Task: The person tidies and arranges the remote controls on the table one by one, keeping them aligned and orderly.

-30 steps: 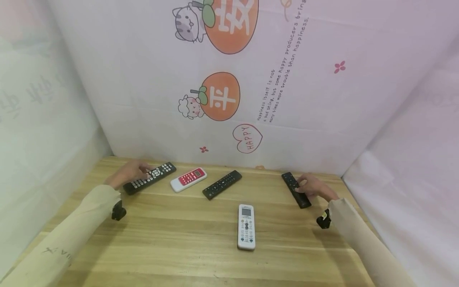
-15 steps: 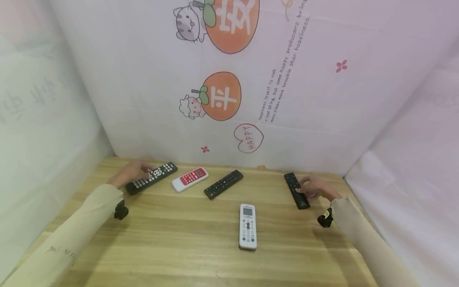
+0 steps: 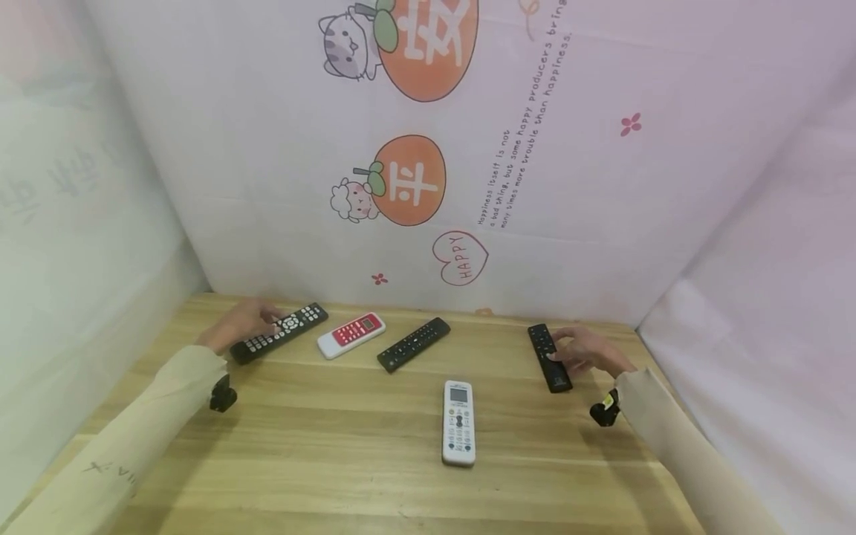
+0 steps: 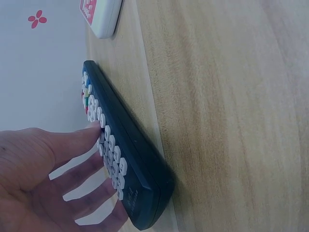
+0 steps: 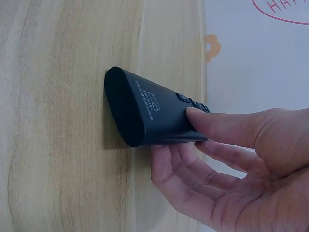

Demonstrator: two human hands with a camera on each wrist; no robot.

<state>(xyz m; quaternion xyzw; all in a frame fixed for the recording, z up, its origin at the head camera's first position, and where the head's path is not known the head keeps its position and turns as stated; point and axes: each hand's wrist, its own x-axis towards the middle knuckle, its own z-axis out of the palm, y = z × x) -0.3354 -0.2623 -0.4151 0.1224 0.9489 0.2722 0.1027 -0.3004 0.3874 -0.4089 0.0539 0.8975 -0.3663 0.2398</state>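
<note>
At the table's back left, my left hand (image 3: 246, 324) holds a black remote control with white buttons (image 3: 290, 322). In the left wrist view the thumb (image 4: 79, 143) lies on the buttons and the other fingers reach the remote's far side, their tips partly hidden. On the right, my right hand (image 3: 583, 349) grips a plain black remote control (image 3: 543, 343). The right wrist view shows the thumb (image 5: 212, 124) on its button face and the other fingers curled at its side and underside. Its near end (image 5: 126, 113) looks slightly tilted against the table.
Between the hands lie a white remote with a red face (image 3: 351, 335) and another black remote (image 3: 414, 344). Closer to me is a white remote with a small screen (image 3: 458, 423). Printed white cloth (image 3: 575, 245) walls the wooden table (image 3: 321, 461) at the back and sides.
The right remote has turned slightly, its near end swinging left, with my right hand staying on it. My left hand and its remote look unmoved; the view shifts slightly.
</note>
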